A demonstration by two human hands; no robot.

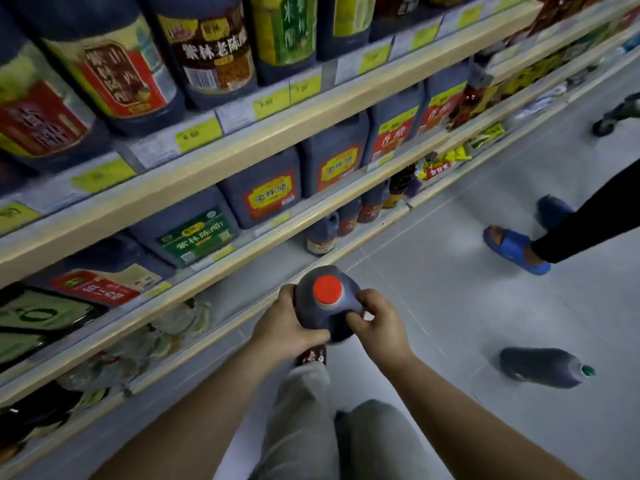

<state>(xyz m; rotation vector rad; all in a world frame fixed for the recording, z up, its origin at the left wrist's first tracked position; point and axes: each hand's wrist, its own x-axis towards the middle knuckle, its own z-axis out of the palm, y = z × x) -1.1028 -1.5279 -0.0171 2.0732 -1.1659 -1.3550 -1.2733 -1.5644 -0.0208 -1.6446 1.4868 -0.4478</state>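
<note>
Head view is filled mostly by a pale grey tiled shop floor [450,271], which runs from the lower middle to the right edge. Along the left a long cream-edged shelving unit [242,143] is seen, set in three tiers and receding to the upper right. Its boards are lined with large dark blue plastic jugs [332,164] that bear red, yellow and green labels, and yellow price tags [197,135] are fixed along the front rails. Grey trouser legs [304,427] of the person wearing the camera are seen at the bottom centre. At the right edge another person's black-clad leg is seen, with a blue slide sandal [512,249] planted on the tiles. A dark plastic bottle with a green cap [540,367] is lying on its side on the floor, well apart from the shelves. A dark brown plastic jug [320,318] is held upright in the aisle, just in front of the lowest shelf and above the knees. It is gripped on its left side by the left hand [285,327], whose fingers are curled round the body. Its right shoulder is pinched by the right hand [381,327], with thumb and fingers closed on it. The jug is topped by a round red screw cap [327,289], which is touched by neither hand.
</note>
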